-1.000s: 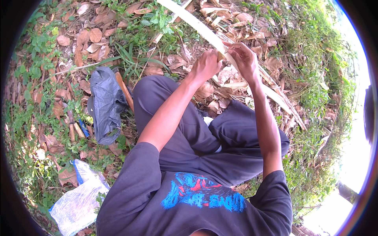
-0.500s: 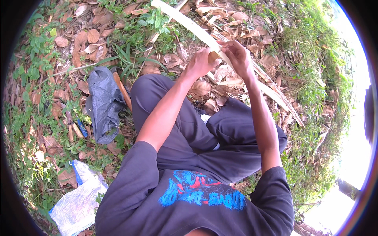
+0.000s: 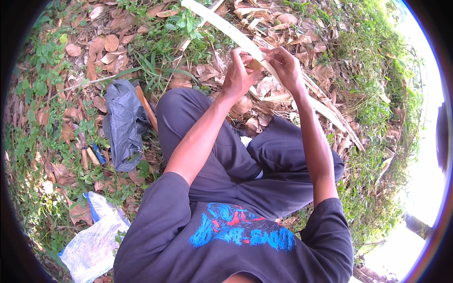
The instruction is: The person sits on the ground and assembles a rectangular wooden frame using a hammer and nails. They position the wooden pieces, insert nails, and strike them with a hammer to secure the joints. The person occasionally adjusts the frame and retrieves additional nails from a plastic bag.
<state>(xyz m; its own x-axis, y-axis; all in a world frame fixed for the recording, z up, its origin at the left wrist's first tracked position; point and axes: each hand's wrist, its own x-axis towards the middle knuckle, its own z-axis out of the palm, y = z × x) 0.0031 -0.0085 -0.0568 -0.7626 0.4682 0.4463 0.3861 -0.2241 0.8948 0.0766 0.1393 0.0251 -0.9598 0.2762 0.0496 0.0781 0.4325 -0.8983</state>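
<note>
Pale leaf strip (image 3: 236, 35) clenched by left hand (image 3: 238, 75) and right hand (image 3: 283, 63), side by side, keeping it taut; grey bag (image 3: 123, 122) lies well left of strip.

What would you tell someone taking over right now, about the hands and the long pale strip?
Left hand: pinching the pale strip from its left side.
Right hand: gripping the same strip just beside it.
The strip runs slanted from the top of the picture down to the right, over dry leaves.
Grey bag and a wooden stick lie by the left knee; clear plastic bag nearer, lower left.
Done: strip held in both hands. Left: can't tell from here.
</note>
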